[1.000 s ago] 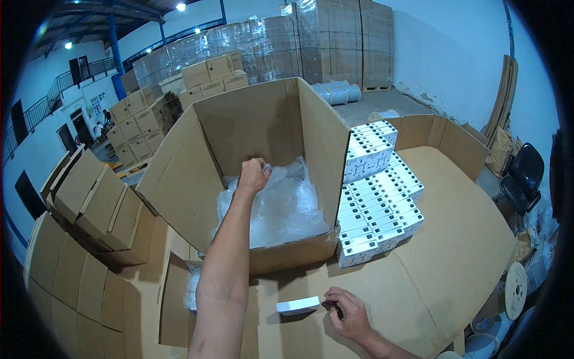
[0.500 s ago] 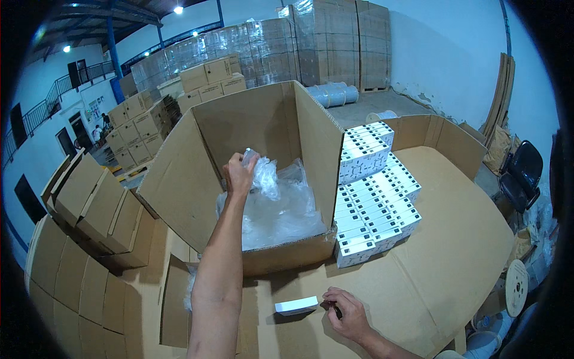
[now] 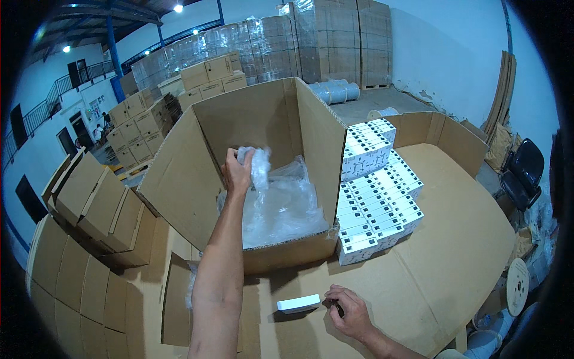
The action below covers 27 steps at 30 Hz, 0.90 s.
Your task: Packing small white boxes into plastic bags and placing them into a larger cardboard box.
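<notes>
Inside the large open carton (image 3: 287, 258), my left hand (image 3: 238, 172) grips a crumpled clear plastic bag (image 3: 258, 170) and holds it up. Beneath it, more clear plastic bags (image 3: 281, 209) fill the carton. On the cardboard-covered table, my right hand (image 3: 350, 314) is curled around a small dark object (image 3: 338, 307) that its fingers mostly cover. A flat white box (image 3: 298, 304) lies just left of that hand, apart from it.
Stacked white boxes with dark square marks (image 3: 379, 209) stand against the carton's right side. Brown cartons (image 3: 89, 209) line the left. A cardboard wall (image 3: 439, 130) rims the table's far right. Beyond are a dark chair (image 3: 521, 173) and a cable reel (image 3: 517, 284).
The plastic bag in my left hand has swung and hangs longer, its folds shifted. My left hand has barely moved. My right hand stays beside the white box.
</notes>
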Available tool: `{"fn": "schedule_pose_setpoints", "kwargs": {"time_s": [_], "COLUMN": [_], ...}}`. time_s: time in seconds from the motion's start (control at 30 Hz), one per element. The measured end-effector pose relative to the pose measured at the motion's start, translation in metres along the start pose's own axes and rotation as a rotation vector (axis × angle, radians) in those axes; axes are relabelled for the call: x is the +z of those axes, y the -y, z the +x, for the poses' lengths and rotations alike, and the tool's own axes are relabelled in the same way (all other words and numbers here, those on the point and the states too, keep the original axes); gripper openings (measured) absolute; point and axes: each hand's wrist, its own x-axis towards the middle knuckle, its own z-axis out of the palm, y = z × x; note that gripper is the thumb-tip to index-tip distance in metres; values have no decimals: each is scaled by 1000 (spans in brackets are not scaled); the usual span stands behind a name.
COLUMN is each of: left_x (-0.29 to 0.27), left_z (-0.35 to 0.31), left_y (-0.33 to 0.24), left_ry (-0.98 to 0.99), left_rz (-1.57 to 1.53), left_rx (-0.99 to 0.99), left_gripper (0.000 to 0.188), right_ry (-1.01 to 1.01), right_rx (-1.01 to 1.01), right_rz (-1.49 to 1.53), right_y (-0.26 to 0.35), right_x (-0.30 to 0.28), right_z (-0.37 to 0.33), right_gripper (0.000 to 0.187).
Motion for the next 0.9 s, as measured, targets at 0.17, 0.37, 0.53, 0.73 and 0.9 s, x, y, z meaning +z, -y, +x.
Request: {"fn": "schedule_pose_setpoints", "kwargs": {"time_s": [0.17,0.37,0.53,0.73,0.9], "left_x": [-10,-15,-37,-75,-83], "left_z": [-7,18,23,30,11], "left_y": [-18,5,-34,-64,-58], "left_ry": [153,59,-64,-96,10], "left_rz": [8,-247,-303,-95,62], "left_rx": [21,18,-8,195,393], "left_gripper": [52,22,23,19,49], "right_ry": [-9,-28,-29,-75,-63], "right_rx": [14,-29,11,-46,-55], "right_rz": [-26,11,45,18,87], "right_y": [-3,2,-6,-3,-1], "right_x": [-1,4,4,4,4], "right_z": [-1,0,-2,-5,-5], "right_gripper": [26,26,20,20,18]}}
